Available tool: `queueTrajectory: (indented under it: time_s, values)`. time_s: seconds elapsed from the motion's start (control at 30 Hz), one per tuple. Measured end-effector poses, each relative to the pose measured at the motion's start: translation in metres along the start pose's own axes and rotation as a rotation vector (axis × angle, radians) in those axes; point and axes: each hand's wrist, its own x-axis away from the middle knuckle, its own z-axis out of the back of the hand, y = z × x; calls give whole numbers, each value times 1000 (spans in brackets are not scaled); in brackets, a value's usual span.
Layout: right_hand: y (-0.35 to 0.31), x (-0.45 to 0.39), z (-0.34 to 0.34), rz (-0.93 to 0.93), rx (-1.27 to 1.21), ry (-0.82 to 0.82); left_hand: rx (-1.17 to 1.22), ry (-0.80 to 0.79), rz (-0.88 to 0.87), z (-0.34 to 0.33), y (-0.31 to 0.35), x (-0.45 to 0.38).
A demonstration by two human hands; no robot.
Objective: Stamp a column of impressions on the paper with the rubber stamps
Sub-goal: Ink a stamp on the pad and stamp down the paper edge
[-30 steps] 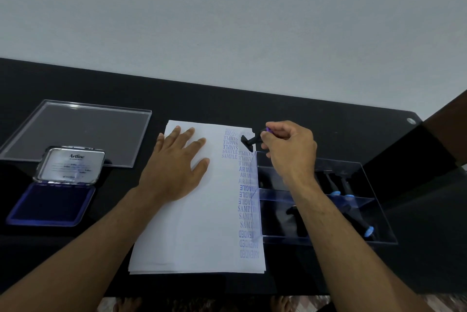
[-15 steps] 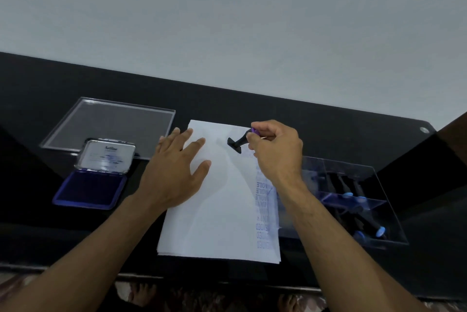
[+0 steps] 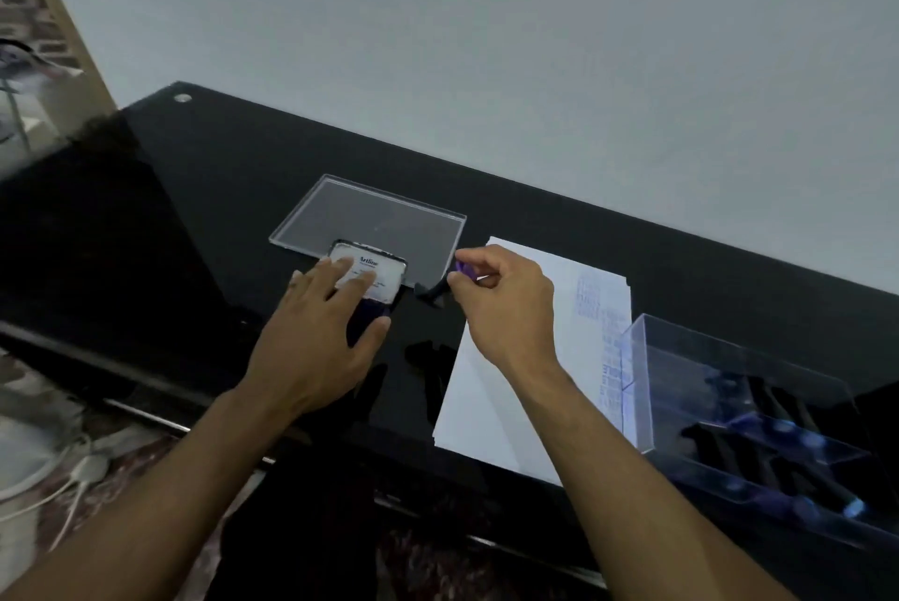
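My right hand (image 3: pixel 501 304) pinches a black rubber stamp (image 3: pixel 433 293) by its purple-topped handle, its base hanging above the black table between the ink pad and the paper. My left hand (image 3: pixel 321 333) lies flat with straight fingers over the open ink pad (image 3: pixel 377 267), covering most of the blue pad; the fingertips touch the raised lid. The white paper (image 3: pixel 511 386) lies to the right, with a column of blue impressions (image 3: pixel 601 323) along its right edge.
A clear acrylic lid (image 3: pixel 374 223) lies behind the ink pad. A clear acrylic box (image 3: pixel 749 411) holding several more stamps sits right of the paper. The table's near edge (image 3: pixel 160 420) runs below my left forearm, with cables on the floor beyond it.
My left hand left the paper and moved left onto the ink pad. My right hand carried the stamp left, off the paper toward the pad. The view swung left.
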Motion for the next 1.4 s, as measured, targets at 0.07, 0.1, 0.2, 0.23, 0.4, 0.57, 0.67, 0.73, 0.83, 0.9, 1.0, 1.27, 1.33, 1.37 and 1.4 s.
queueTrajectory:
  time_s: [0.07,0.1,0.2,0.23,0.4,0.57,0.67,0.73,0.83,0.9,1.0,1.27,1.33,1.37,1.4]
  values:
    - [-10,5,-11,26,6,-22,-15,4,20,5,-11,8]
    - [-15,7,-16,35,11,-34,-15,10,29,7,-17,11]
    - [-29,13,-29,58,30,-80,-13,19,57,13,-31,18]
    - [-33,14,-33,66,31,-94,-15,20,64,14,-36,19]
    - [-49,20,-53,128,65,-153,-14,9,86,13,-58,27]
    - [-53,23,-72,207,150,-194,-77,-25,105,8,-82,31]
    - [-55,23,-78,230,208,-236,-94,-34,108,5,-90,31]
    - [-55,23,-80,237,251,-269,-114,-39,110,1,-91,31]
    - [-56,22,-81,264,312,-299,-140,-36,112,-1,-91,31]
    - [-56,22,-81,284,346,-318,-145,-33,112,-1,-91,31]
    - [-57,21,-85,309,387,-330,-168,-28,110,-2,-90,31]
    - [-57,20,-93,280,432,-385,-188,-27,112,-2,-89,32]
    - [-59,18,-94,290,447,-391,-187,-24,112,-2,-89,31]
    - [-59,17,-94,292,447,-392,-188,-25,112,-2,-89,31]
    - [-60,17,-93,294,443,-391,-189,-27,111,-2,-89,31]
